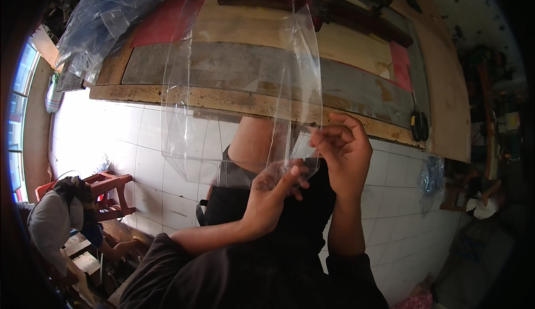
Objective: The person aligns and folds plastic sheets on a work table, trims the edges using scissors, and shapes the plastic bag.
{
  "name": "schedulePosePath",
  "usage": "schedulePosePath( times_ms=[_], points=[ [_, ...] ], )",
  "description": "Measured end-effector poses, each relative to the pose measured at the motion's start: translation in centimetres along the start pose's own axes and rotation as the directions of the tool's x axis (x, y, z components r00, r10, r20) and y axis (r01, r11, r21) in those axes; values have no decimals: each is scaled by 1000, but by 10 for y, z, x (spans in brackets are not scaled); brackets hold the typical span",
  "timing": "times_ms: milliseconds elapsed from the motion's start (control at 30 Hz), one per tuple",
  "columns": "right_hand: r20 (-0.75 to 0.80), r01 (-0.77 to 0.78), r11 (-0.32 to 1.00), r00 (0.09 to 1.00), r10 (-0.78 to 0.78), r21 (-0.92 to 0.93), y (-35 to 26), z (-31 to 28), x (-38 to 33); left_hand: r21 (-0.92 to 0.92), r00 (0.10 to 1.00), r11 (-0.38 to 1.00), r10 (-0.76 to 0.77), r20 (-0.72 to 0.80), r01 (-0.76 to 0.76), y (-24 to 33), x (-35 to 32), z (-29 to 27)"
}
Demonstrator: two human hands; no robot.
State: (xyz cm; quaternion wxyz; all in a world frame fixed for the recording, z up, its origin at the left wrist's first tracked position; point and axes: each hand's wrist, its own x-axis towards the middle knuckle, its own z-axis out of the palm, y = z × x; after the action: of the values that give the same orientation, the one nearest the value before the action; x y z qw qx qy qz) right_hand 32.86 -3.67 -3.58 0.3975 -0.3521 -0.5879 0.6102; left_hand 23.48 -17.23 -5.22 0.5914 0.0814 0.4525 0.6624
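The front edge of the workbench (pixel 362 83), a worn wooden strip bowed by the lens, crossed behind a clear plastic bag (pixel 242 97). The bag overlapped that edge: its upper part lay in view over the bench top, its lower part on the near side of the bench, above the person's lap. Whether it touched the bench could not be told. The left hand (pixel 270 195), on the near side of the bench, pinched the bag's lower right part between thumb and fingers. The right hand (pixel 345 150), just by the bench's front edge, pinched the bag's right side with thumb and fingertips, its other fingers loosely bent.

Between the bag and the scissors (pixel 418 126), which lay at the right end of the bench's front edge, ran a stretch of grey panel. A heap of clear plastic bags (pixel 106 25) covered the bench's far left corner. Any marking on the sack (pixel 53 94) left of the bench was too small to read.

The bench top joined grey, yellowish and red panels. White tiled floor (pixel 384 175) spread below the bench, bright at its left. A red stool (pixel 114 189) and another person (pixel 56 220) were left of the bench on its near side.
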Motion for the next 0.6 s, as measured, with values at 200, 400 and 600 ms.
schedulePosePath(
  times_ms=[200,400,600],
  points=[
    [47,-178,956,984,171,232,5,-6,-5,-22,996,1000,-9,90,11,-4,-12,-6],
    [-9,-27,999,1000,27,30,-9,3,5,-11,996,1000,-28,87,29,-9,-15,-9],
    [-41,123,984,991,-129,-128,-23,6,36,0,992,999,-46,120,46,-12,-17,-9]
  ],
)
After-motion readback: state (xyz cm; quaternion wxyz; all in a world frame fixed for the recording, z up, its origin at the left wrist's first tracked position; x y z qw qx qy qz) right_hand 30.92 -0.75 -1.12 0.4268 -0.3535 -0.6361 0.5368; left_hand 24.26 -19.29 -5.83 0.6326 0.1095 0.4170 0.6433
